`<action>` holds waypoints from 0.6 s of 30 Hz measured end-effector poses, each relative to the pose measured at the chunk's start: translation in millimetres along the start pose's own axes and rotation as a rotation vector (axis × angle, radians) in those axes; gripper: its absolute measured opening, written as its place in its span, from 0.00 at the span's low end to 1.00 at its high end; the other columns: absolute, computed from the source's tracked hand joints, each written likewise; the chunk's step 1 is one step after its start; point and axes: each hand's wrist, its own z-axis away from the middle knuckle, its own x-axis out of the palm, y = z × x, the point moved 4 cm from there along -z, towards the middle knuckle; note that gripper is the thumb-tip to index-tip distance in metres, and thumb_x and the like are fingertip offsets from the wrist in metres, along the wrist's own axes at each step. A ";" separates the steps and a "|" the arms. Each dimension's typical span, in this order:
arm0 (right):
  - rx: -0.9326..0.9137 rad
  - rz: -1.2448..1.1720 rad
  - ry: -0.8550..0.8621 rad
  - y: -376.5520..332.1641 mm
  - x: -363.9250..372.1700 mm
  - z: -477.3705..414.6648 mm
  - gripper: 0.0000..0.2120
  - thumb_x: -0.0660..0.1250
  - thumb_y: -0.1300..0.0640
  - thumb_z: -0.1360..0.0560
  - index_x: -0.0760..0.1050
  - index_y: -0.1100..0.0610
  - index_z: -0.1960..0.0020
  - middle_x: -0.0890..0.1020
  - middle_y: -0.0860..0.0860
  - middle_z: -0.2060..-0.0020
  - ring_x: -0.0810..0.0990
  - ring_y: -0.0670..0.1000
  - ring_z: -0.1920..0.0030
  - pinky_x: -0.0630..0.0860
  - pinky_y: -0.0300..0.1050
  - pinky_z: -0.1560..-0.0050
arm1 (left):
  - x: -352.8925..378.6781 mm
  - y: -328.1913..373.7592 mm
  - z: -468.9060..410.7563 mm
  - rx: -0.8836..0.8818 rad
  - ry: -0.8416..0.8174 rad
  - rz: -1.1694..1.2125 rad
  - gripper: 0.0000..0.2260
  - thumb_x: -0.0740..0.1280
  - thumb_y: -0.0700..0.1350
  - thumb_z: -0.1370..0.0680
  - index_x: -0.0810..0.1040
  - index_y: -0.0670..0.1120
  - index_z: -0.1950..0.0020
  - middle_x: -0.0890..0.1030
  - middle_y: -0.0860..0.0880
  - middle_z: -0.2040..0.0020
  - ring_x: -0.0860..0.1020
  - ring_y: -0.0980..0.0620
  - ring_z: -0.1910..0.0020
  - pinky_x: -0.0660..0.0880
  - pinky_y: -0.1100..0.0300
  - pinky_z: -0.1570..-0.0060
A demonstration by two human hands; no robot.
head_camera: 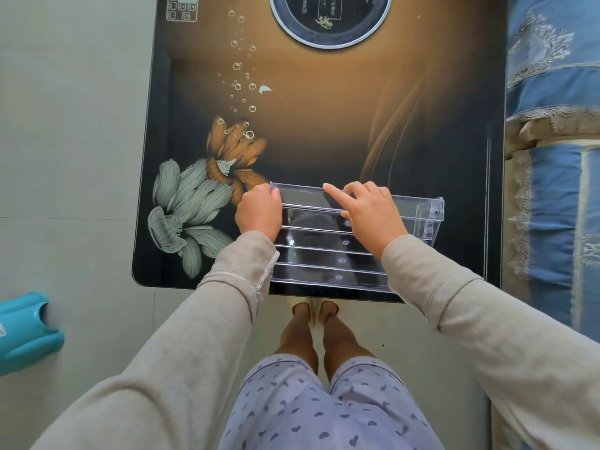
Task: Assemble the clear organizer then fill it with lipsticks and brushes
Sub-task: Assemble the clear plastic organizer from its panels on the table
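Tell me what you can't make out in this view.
Head view: the clear organizer has its left end hidden under the left hand.
The right hand covers its middle rails; whether it grips or only presses is unclear.
The round panel is cut by the top edge, print too small.
The teal object is cut by the left edge.
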 end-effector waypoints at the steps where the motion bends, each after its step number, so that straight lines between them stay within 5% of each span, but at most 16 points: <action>1: 0.004 -0.001 -0.001 0.3 0.4 1.7 0.27 0.61 0.63 0.24 0.60 0.50 0.27 0.76 0.57 0.40 0.72 0.59 0.42 0.68 0.53 0.42 | 0.8 0.8 0.9 0.001 0.001 -0.017 0.16 0.54 0.47 0.19 0.78 0.39 0.46 0.81 0.38 0.48 0.78 0.39 0.48 0.66 0.55 0.57; 7: 0.125 -0.132 0.145 10.3 -13.9 26.0 0.24 0.66 0.64 0.28 0.69 0.58 0.32 0.76 0.59 0.38 0.70 0.61 0.34 0.62 0.59 0.31 | 3.8 1.2 7.7 0.033 0.081 -0.020 0.15 0.56 0.47 0.20 0.75 0.42 0.40 0.77 0.41 0.41 0.73 0.42 0.42 0.70 0.51 0.51; 10: 0.307 -0.307 0.352 29.3 -24.9 56.7 0.21 0.66 0.66 0.29 0.73 0.62 0.36 0.78 0.60 0.41 0.72 0.62 0.36 0.66 0.61 0.33 | 3.2 2.3 15.2 0.162 0.197 -0.045 0.18 0.60 0.47 0.22 0.69 0.43 0.33 0.72 0.43 0.34 0.68 0.44 0.35 0.66 0.48 0.37; 13: 0.566 -0.448 0.494 51.7 -24.3 93.3 0.21 0.64 0.66 0.27 0.70 0.63 0.35 0.75 0.60 0.38 0.70 0.59 0.35 0.64 0.54 0.32 | 5.8 16.1 26.9 0.346 0.265 -0.066 0.19 0.62 0.46 0.23 0.69 0.43 0.33 0.71 0.43 0.33 0.66 0.43 0.31 0.61 0.45 0.32; 18: 0.987 -0.897 0.319 80.6 -2.6 114.7 0.23 0.61 0.62 0.23 0.63 0.58 0.29 0.72 0.56 0.34 0.70 0.55 0.34 0.66 0.48 0.33 | 37.3 72.6 53.4 0.703 0.073 -0.132 0.19 0.64 0.47 0.24 0.72 0.44 0.34 0.74 0.44 0.34 0.68 0.44 0.32 0.59 0.50 0.29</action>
